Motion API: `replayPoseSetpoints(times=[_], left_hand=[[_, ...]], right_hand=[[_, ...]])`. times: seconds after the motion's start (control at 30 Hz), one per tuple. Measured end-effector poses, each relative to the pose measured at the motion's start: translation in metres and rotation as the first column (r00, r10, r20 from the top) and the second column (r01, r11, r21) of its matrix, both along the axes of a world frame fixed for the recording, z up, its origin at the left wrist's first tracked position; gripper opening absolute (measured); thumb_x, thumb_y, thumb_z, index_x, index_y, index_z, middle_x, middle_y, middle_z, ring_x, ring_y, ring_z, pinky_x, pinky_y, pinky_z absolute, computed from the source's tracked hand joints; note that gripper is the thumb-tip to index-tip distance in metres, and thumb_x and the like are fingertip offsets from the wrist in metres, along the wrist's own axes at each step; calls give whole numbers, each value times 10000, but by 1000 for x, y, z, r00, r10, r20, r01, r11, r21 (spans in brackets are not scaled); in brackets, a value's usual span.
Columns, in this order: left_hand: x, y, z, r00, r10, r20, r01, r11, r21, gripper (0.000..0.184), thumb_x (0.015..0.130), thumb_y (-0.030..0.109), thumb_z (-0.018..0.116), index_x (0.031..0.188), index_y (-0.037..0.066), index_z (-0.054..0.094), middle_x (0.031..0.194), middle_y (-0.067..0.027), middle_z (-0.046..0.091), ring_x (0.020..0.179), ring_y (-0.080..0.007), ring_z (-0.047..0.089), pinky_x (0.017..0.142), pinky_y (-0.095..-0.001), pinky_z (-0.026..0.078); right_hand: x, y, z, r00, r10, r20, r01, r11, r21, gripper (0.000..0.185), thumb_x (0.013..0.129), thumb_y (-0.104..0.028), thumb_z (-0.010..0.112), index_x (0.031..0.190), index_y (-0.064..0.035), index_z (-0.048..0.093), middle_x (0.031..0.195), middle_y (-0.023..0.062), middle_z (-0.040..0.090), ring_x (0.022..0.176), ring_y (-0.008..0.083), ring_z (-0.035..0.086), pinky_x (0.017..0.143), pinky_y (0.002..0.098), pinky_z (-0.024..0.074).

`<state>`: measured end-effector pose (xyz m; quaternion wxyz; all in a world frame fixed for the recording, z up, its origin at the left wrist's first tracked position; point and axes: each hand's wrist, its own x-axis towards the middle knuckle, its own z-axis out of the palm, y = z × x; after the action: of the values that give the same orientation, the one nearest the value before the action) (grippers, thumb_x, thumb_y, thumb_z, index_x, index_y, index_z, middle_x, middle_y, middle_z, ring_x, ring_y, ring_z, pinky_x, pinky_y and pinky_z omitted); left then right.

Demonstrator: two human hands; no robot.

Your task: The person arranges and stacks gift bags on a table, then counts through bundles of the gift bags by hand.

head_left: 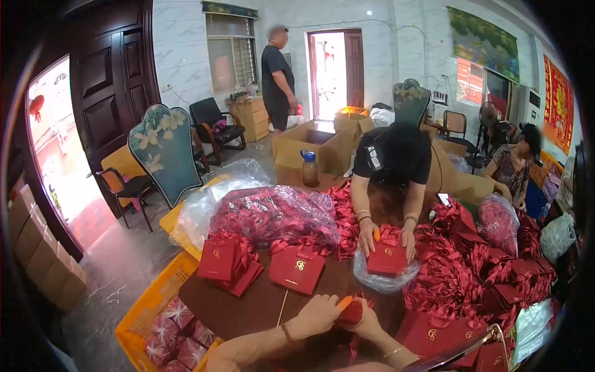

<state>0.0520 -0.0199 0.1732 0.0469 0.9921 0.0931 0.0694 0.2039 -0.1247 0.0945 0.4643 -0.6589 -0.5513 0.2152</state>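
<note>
My left hand (317, 315), with a brown bracelet at the wrist and something orange at a fingertip, closes on the left side of a bundle of red bags (351, 312). From the right, my right hand (369, 317) grips the same bundle near the table's front edge. Beyond my hands, a red bag with gold lettering (297, 270) lies on the brown table (248, 309). More red bags (217, 258) lie to its left. Close to my right arm is another red bag with gold print (432, 333). The underside of the bundle is hidden.
Across the table a person (396, 155) holds red bags over clear plastic. Heaped red bags and ribbons (452, 266) cover the right side. A yellow crate (139, 313) stands at lower left. A bottle (309, 170) stands behind a plastic-wrapped red pile (266, 214). Two other people are farther back.
</note>
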Motion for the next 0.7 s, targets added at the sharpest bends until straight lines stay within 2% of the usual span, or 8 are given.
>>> replayPoseSetpoints(times=[0.23, 0.3, 0.33, 0.37, 0.43, 0.57, 0.63, 0.7], left_hand=[[-23, 19, 29, 999, -34, -35, 29, 989, -147, 994, 667, 383, 748, 1411, 69, 169, 1342, -219, 338, 1155, -376, 427, 921, -400, 387], [-36, 48, 13, 998, 18, 64, 15, 876, -483, 1035, 656, 360, 776, 1422, 84, 137, 1404, -208, 272, 1254, -346, 348, 1014, -394, 314], [-44, 60, -13, 973, 43, 229, 149, 639, -755, 1039, 666, 288, 786, 1430, 101, 107, 1412, -184, 276, 1291, -290, 302, 1053, -388, 261], [-56, 64, -21, 982, 135, 133, 101, 222, -970, 1058, 675, 240, 787, 1437, 110, 65, 1408, -161, 285, 1291, -243, 295, 1059, -368, 252], [-72, 47, -32, 964, 192, 182, 191, -33, -981, 1087, 666, 216, 795, 1439, 122, 38, 1395, -156, 293, 1289, -243, 295, 1074, -364, 224], [-72, 28, -66, 927, 220, 302, 266, 180, -947, 1119, 626, 181, 821, 1439, 139, 52, 1379, -130, 317, 1281, -244, 300, 1084, -369, 200], [-58, 32, -103, 882, 324, 343, 182, 437, -881, 1045, 599, 114, 828, 1418, 139, 179, 1351, -111, 362, 1285, -237, 285, 1096, -370, 169], [-48, 34, -131, 903, 310, 299, 131, 465, -876, 861, 623, 98, 810, 1340, 88, 334, 1306, -100, 416, 1228, -216, 379, 1054, -354, 289]], right_hand=[[0, 1, 4, 1000, 2, 23, 0, 997, -78, 523, 576, -259, 801, 995, -65, 556, 903, 113, 609, 868, 286, 609, 764, 347, 474], [3, 3, 0, 1000, 24, -8, -24, 998, -54, 501, 580, -250, 800, 979, -64, 563, 896, 108, 607, 863, 280, 605, 762, 344, 472], [2, 1, -3, 999, 25, -45, -26, 1000, -10, 478, 584, -242, 799, 963, -64, 569, 888, 104, 606, 858, 273, 602, 761, 340, 470], [-1, 0, -1, 998, 31, -55, -33, 999, -37, 478, 584, -242, 799, 963, -64, 569, 888, 104, 606, 858, 273, 602, 761, 340, 470], [-2, 2, 7, 1000, 17, 22, -16, 999, -44, 440, 596, -216, 794, 946, -63, 575, 885, 91, 605, 846, 259, 592, 757, 333, 467], [2, 1, 1, 998, 60, 15, -59, 998, -20, 423, 598, -188, 793, 940, -63, 578, 904, 81, 578, 837, 247, 586, 760, 327, 464], [1, 2, -1, 999, 38, -23, -39, 998, -39, 425, 595, -184, 794, 941, -65, 577, 908, 82, 574, 839, 251, 587, 765, 330, 463], [0, 2, 1, 998, 2, -64, -5, 999, -51, 428, 592, -180, 795, 941, -67, 576, 911, 84, 570, 841, 254, 589, 771, 333, 463]])
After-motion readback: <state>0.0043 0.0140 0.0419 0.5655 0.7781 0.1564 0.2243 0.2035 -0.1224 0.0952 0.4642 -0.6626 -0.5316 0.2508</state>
